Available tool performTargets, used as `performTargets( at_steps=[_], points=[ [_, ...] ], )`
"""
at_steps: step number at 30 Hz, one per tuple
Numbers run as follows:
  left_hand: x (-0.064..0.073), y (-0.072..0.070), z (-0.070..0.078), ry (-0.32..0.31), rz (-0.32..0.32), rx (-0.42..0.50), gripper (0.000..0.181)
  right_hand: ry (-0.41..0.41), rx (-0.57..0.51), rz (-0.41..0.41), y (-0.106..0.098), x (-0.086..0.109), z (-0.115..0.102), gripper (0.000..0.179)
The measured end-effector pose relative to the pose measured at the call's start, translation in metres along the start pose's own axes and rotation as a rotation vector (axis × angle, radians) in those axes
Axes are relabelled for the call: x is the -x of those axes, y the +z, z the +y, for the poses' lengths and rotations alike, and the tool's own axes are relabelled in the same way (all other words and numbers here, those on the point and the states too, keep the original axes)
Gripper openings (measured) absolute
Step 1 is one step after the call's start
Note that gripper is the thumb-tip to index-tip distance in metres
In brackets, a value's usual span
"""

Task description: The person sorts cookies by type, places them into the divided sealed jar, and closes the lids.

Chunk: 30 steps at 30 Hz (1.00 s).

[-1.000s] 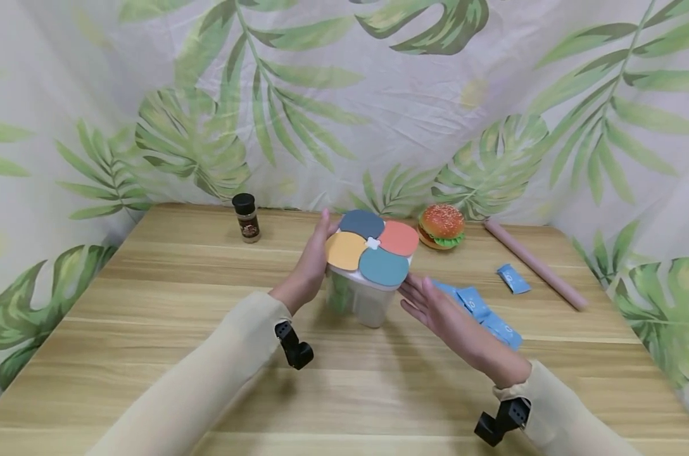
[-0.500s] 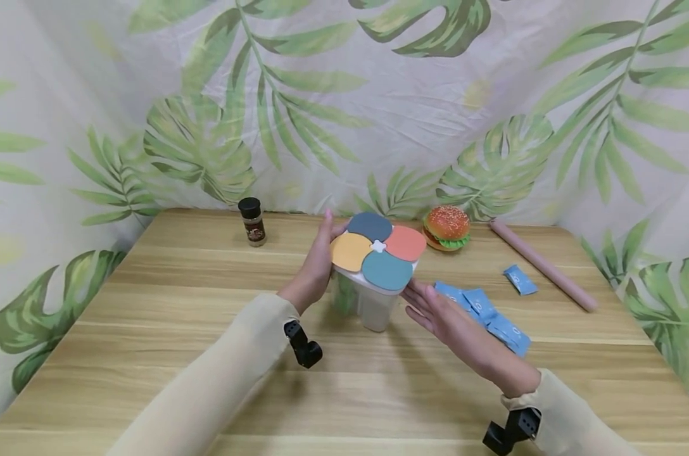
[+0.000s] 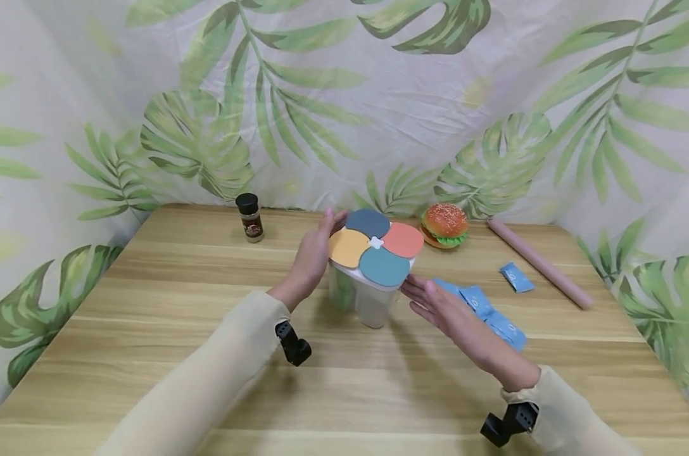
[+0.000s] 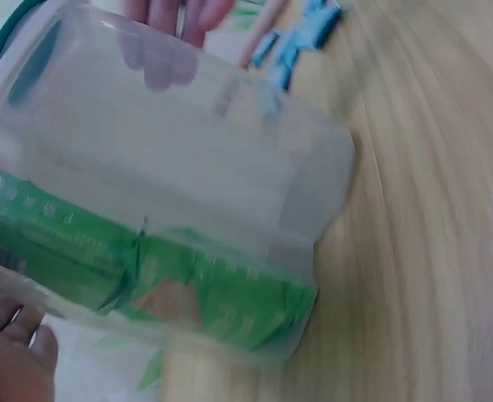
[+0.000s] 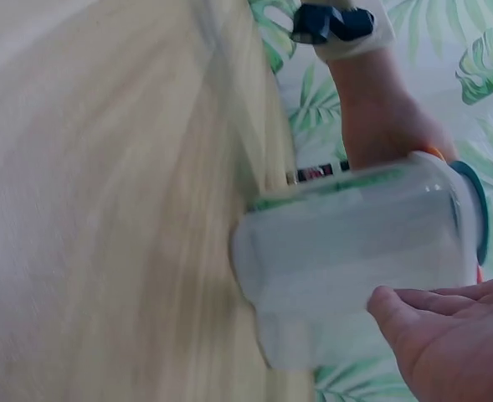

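Note:
A clear plastic storage canister [image 3: 373, 307] stands on the table between both hands. Its white lid has four-petal flaps in navy, coral, yellow and teal [image 3: 384, 267]. Green printed packets [image 4: 229, 293] show through one compartment of its wall in the left wrist view; the other compartments look pale and see-through. My left hand [image 3: 310, 256] rests against the canister's left side just under the lid, thumb pointing up, other fingers partly hidden behind it. On the opposite side my right hand [image 3: 458, 320] lies with straight fingers at the wall, its fingertips [image 4: 156, 74] visible through the plastic.
Several blue sachets [image 3: 475, 302] lie just beyond the right hand, with a single sachet [image 3: 516, 277] farther right. A toy hamburger [image 3: 444, 225], a pink rod [image 3: 541, 264] and a black-capped spice jar [image 3: 249, 218] are toward the back. A leaf-print cloth [image 3: 299, 95] hangs behind the table.
The head view shifts slightly. Both hands keep the same place at the sides of the canister, and nothing is taken or let go.

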<state>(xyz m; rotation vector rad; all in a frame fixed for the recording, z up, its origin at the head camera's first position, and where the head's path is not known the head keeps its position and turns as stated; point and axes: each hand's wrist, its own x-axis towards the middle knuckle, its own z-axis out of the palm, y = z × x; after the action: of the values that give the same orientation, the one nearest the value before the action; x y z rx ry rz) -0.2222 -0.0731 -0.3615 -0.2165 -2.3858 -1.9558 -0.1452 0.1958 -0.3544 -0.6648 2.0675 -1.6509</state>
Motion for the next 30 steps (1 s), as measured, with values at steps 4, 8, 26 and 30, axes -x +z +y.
performTargets(
  at_steps=[4, 8, 26, 30],
  points=[
    [0.005, -0.008, 0.003, 0.198, 0.058, -0.173, 0.054, -0.025, 0.108, 0.089, -0.009, 0.001, 0.0, 0.061],
    [0.012, -0.015, 0.008, 0.44, 0.045, -0.307, 0.043, -0.075, 0.245, 0.195, -0.02, 0.002, -0.003, 0.043],
    [0.043, -0.016, 0.015, 0.953, -0.137, -0.748, 0.048, -0.644, 0.878, 0.133, -0.034, -0.025, -0.012, 0.056],
    [0.042, -0.015, 0.016, 0.958, -0.157, -0.773, 0.049, -0.667, 0.926, 0.104, -0.035, -0.03, -0.014, 0.055]
  ],
)
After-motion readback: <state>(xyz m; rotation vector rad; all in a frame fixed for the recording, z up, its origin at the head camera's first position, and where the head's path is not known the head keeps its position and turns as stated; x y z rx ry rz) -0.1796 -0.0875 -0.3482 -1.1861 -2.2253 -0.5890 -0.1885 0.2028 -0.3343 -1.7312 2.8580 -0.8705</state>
